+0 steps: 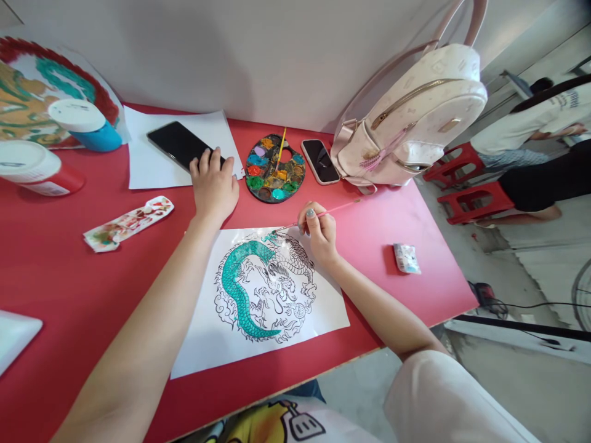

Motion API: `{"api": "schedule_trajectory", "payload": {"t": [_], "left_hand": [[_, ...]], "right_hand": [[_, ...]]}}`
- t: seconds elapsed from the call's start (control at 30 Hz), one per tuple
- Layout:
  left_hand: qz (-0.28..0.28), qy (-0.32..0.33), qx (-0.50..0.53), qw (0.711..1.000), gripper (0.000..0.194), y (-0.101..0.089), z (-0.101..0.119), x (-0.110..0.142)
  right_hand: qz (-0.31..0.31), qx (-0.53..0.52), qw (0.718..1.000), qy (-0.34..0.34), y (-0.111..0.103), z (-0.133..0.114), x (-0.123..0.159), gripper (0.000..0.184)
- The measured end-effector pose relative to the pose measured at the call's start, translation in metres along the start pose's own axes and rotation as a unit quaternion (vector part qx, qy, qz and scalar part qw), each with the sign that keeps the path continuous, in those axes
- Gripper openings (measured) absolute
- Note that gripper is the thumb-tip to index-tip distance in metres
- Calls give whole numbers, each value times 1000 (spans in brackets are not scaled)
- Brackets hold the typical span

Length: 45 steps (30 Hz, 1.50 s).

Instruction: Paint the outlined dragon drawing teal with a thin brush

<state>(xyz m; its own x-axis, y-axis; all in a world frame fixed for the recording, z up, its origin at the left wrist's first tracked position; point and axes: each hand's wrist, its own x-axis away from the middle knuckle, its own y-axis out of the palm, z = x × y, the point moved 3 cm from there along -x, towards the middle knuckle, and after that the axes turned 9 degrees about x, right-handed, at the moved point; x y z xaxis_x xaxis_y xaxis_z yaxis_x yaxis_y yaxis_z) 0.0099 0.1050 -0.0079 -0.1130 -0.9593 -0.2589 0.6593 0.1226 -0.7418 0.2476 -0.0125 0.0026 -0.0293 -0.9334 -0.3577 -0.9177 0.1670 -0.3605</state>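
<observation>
We log the dragon sheet just nearer than the palette: black outlines on white, left-hand coils filled turquoise, scale lines showing through, right side mostly unpainted. Our right hand, also nearer than the palette, pinches a slim pink brush. Our left hand, left of the palette, rests loosely spread on the black phone.

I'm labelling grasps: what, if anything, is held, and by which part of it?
Right fingers hold a slim pink paintbrush by its handle, nearer the tip; left hand grips nothing.
</observation>
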Motion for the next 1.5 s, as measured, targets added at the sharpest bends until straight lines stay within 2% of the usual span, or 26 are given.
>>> {"api": "schedule_trajectory", "payload": {"t": [0.3,0.9,1.07,1.23,1.5], "left_hand": [[15,12,-8,1000,54,3,-3,-1],[-2,3,0,1000,54,0,-2,-1],[-18,-7,15,1000,57,0,-1,-1],[1,4,10,1000,52,1,-2,-1],[0,4,7,1000,54,2,-2,-1]], "right_hand": [[-8,10,1000,8,2,2,-1,73],[0,6,1000,8,1,1,0,74],[-16,-5,1000,3,1,1,0,72],[-28,-3,1000,5,2,4,0,72],[-56,-24,998,-23,3,2,0,69]]}}
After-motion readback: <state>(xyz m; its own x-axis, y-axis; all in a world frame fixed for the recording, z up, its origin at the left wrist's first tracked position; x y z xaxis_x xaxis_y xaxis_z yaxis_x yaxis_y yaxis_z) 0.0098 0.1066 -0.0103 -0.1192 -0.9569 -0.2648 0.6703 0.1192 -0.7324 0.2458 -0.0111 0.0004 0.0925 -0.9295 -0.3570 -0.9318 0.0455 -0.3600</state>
